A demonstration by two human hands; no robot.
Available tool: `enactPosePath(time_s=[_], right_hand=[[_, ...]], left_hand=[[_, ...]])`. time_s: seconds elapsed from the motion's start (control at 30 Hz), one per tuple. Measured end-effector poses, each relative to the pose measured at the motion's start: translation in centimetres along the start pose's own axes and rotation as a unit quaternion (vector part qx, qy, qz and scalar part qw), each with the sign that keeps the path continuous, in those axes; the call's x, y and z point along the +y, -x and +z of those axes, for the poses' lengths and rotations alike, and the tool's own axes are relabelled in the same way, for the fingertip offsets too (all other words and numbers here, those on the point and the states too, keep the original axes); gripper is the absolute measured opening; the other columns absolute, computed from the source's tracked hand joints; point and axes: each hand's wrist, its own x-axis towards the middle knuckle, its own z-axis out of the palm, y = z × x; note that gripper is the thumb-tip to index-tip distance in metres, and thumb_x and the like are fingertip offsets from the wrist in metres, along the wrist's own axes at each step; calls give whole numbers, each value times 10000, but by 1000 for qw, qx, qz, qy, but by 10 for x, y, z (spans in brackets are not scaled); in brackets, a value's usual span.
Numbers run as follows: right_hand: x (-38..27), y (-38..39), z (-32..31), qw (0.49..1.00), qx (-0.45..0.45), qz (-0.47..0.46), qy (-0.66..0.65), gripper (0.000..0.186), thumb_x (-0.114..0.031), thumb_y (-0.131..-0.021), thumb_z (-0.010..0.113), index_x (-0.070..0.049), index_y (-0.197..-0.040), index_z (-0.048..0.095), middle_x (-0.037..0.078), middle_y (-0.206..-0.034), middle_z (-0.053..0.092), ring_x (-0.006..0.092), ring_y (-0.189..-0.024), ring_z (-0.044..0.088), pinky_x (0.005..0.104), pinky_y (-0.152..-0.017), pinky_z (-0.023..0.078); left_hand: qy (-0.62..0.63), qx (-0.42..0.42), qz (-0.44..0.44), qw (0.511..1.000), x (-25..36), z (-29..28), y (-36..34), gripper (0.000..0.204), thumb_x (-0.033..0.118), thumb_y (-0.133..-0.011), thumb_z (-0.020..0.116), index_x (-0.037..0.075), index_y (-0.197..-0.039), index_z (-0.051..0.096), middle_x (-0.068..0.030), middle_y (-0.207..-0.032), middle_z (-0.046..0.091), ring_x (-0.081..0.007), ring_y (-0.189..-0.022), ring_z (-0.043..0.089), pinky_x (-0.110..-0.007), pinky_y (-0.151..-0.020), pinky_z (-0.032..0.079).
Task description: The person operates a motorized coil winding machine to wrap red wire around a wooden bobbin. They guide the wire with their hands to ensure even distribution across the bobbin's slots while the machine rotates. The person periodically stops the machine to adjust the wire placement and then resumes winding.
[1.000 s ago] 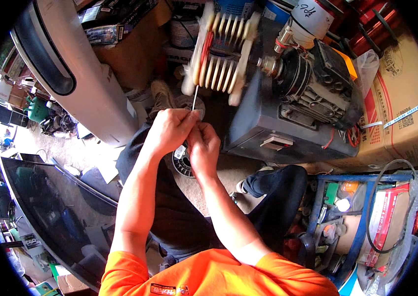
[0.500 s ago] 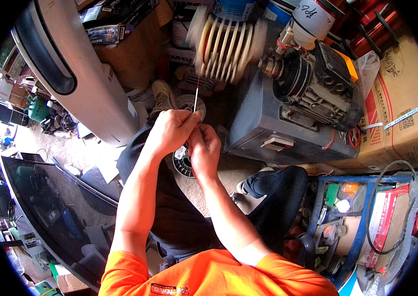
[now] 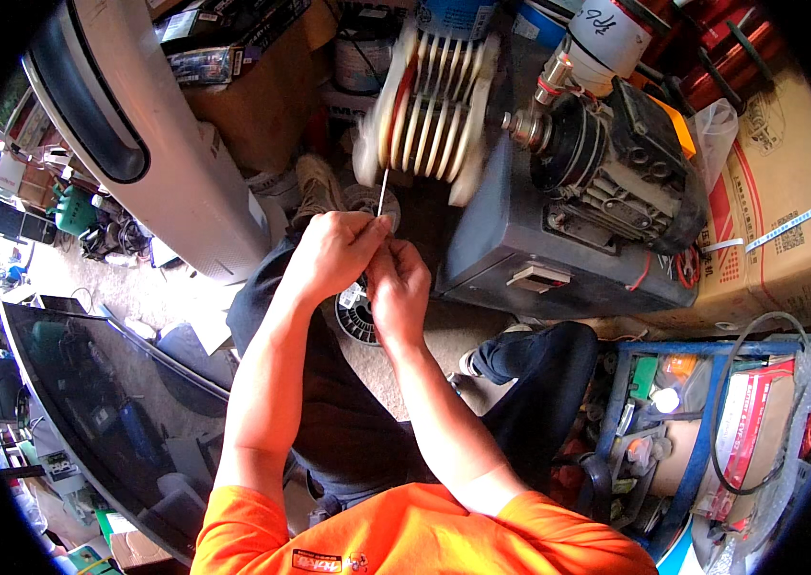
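Former, slatted, upper centre of frame: was turned to a new angle since half a second ago, ends blurred | pale strand: was pinched in left hand at centre, right hand pressed alongside, its hold hidden | winding was judged under way

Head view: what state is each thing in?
Thin whitish strand: taut
Left bare hand: pinching strand
Right bare hand: curled, hold hidden
Cream ribbed former: blurred, apparently spinning
Dark grey finned motor: mounted on grey metal box
Blue-framed crate: open, filled
Brown cardboard carton: strapped
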Motion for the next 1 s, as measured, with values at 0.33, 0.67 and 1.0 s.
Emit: enactPosePath(time_s=[0.33,0.67,1.0], right_hand=[[-4,1,0,999,-2,-29,43,132,-99,-922,511,20,-908,565,29,-786,589,78,-685,515,247,-625,444],[2,-2,5,998,10,-57,-12,114,-84,-926,514,26,-924,545,31,-798,577,64,-677,515,227,-594,454],[7,-1,2,998,-8,-53,-35,110,-89,-924,524,18,-911,548,28,-777,571,63,-666,504,225,-579,442]], left_hand=[[3,12,10,1000,-3,3,-1,348,281,-892,561,-33,-756,622,-180,-561,523,-185,-482,496,-353,-512,439],[4,-8,-34,999,2,1,-2,337,251,-911,567,-49,-764,610,-32,-581,520,-57,-596,417,-283,-515,401],[12,13,-5,1000,-2,4,-1,327,247,-885,577,-42,-735,601,-160,-539,499,-154,-473,469,-340,-487,413]])
